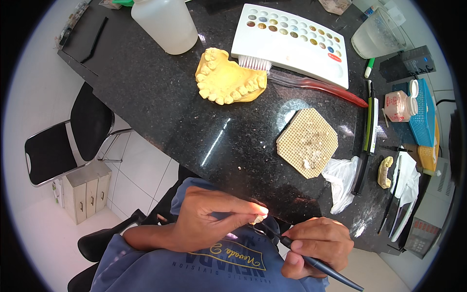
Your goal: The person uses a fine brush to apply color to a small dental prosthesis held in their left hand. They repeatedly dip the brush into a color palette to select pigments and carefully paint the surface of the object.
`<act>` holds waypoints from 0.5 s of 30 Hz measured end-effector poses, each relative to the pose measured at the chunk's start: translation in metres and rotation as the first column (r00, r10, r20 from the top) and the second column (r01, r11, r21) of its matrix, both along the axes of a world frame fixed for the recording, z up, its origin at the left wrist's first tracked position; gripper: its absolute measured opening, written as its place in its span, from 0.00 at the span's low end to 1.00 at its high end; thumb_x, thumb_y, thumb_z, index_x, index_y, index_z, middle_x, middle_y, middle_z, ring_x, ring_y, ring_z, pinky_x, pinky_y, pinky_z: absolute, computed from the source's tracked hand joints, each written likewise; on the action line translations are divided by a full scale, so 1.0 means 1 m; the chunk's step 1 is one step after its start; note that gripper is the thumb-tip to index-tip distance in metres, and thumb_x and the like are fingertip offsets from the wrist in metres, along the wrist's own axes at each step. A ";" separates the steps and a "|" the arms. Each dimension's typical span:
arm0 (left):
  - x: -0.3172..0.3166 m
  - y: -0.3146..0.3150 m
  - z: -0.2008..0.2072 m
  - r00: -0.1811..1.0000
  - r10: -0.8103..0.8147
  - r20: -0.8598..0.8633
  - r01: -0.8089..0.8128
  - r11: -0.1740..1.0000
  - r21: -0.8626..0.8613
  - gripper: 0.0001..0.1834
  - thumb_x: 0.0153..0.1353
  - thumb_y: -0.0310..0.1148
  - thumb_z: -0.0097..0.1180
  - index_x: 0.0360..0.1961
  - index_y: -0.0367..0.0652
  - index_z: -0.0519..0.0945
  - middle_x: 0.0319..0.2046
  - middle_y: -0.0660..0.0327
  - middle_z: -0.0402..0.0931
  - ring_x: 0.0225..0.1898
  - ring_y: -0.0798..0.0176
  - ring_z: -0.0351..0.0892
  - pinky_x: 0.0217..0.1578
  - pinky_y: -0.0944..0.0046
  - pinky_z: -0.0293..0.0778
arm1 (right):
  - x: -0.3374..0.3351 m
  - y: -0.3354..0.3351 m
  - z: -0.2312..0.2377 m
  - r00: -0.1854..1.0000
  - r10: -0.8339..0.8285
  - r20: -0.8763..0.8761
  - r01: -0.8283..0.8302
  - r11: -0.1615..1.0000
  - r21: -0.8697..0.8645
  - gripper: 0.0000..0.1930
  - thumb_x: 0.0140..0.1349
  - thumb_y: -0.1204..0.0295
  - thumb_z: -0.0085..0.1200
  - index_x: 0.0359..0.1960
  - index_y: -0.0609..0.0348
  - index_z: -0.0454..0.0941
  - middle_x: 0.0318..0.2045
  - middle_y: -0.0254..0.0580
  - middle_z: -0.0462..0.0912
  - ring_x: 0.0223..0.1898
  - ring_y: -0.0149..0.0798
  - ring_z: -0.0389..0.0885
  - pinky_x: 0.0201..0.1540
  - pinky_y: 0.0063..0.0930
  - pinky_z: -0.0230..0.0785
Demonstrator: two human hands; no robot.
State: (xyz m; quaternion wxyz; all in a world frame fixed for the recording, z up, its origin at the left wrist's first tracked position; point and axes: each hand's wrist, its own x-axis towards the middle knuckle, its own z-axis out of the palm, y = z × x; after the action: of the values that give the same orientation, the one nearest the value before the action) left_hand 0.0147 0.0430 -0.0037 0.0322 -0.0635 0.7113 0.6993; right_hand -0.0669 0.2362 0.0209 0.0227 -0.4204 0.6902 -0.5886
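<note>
My left hand [206, 216] pinches a small whitish tooth-like piece, probably a dental crown [259, 220], between thumb and fingertips, just above my lap. My right hand [323, 243] grips a dark pen-like tool [328, 269], its thin tip pointing at the crown. Whether the tip touches it I cannot tell. Beyond my hands, a honeycomb firing tray [311, 141] with whitish crumbs lies on the black table. Farther off sits a yellow plaster dental model [231, 82], teeth facing up, with a red-handled toothbrush [311, 83] beside it, bristles against the model.
A white palette [287, 61] with coloured wells and a white bottle [165, 27] stand at the back. To the right are a cup [377, 36], a green-and-black syringe [370, 126], crumpled tissue [340, 182], a small plaster model [385, 173], brushes and a blue basket [422, 109].
</note>
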 end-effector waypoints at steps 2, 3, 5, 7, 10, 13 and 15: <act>0.000 0.000 0.000 1.000 0.000 0.002 0.000 1.000 -0.001 0.08 0.54 0.20 0.64 0.37 0.36 0.85 0.35 0.52 0.85 0.34 0.64 0.87 0.34 0.71 0.81 | -0.001 0.000 0.001 1.000 0.007 -0.002 -0.007 1.000 0.001 0.10 0.46 0.76 0.62 0.30 0.63 0.75 0.22 0.43 0.78 0.20 0.37 0.83 0.20 0.23 0.78; 0.000 0.000 0.000 1.000 -0.001 0.002 0.001 1.000 -0.003 0.08 0.54 0.20 0.64 0.37 0.36 0.85 0.35 0.52 0.85 0.34 0.64 0.87 0.34 0.71 0.81 | 0.001 0.000 0.001 1.000 -0.019 -0.018 0.019 1.000 0.007 0.10 0.46 0.76 0.62 0.30 0.63 0.75 0.22 0.43 0.78 0.20 0.37 0.83 0.20 0.24 0.78; 0.000 0.000 0.000 1.000 -0.001 0.004 0.001 1.000 -0.006 0.08 0.54 0.20 0.64 0.37 0.36 0.85 0.35 0.52 0.85 0.33 0.64 0.87 0.34 0.71 0.81 | 0.006 -0.001 -0.002 0.996 -0.068 -0.051 0.069 0.998 0.015 0.10 0.46 0.76 0.62 0.30 0.63 0.75 0.22 0.43 0.78 0.20 0.37 0.83 0.21 0.24 0.78; 0.000 0.000 -0.001 1.000 -0.002 0.005 0.002 1.000 -0.002 0.08 0.54 0.20 0.64 0.37 0.36 0.85 0.35 0.52 0.85 0.34 0.64 0.87 0.34 0.71 0.81 | 0.005 -0.001 -0.002 0.997 -0.063 -0.053 0.064 0.998 0.023 0.11 0.46 0.76 0.62 0.30 0.63 0.75 0.22 0.43 0.78 0.20 0.37 0.83 0.21 0.24 0.78; 0.000 0.000 -0.001 1.000 -0.005 0.005 0.005 1.000 0.004 0.08 0.54 0.20 0.64 0.37 0.36 0.85 0.35 0.52 0.85 0.34 0.64 0.87 0.34 0.71 0.81 | 0.006 0.000 -0.002 0.997 -0.064 -0.046 0.065 0.998 0.022 0.11 0.46 0.76 0.63 0.30 0.63 0.75 0.22 0.43 0.78 0.20 0.37 0.83 0.21 0.24 0.78; 0.000 -0.001 0.000 1.000 -0.007 0.009 0.007 1.000 0.006 0.08 0.54 0.20 0.64 0.37 0.36 0.85 0.36 0.52 0.85 0.34 0.64 0.87 0.35 0.71 0.81 | 0.005 0.001 -0.002 0.997 -0.055 -0.049 0.056 0.998 0.020 0.11 0.46 0.76 0.63 0.31 0.63 0.75 0.22 0.43 0.79 0.19 0.37 0.83 0.21 0.24 0.78; 0.001 -0.001 0.000 1.000 -0.006 0.011 0.005 1.000 0.008 0.07 0.55 0.20 0.64 0.36 0.36 0.85 0.36 0.52 0.85 0.35 0.64 0.86 0.35 0.71 0.81 | 0.005 0.000 -0.003 0.997 -0.054 -0.048 0.055 0.998 0.018 0.11 0.47 0.75 0.63 0.31 0.63 0.75 0.22 0.43 0.79 0.19 0.37 0.83 0.21 0.24 0.78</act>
State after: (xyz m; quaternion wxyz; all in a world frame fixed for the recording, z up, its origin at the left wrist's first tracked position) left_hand 0.0153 0.0423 -0.0040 0.0383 -0.0652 0.7085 0.7017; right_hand -0.0622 0.2364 0.0184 -0.0056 -0.4150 0.7072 -0.5724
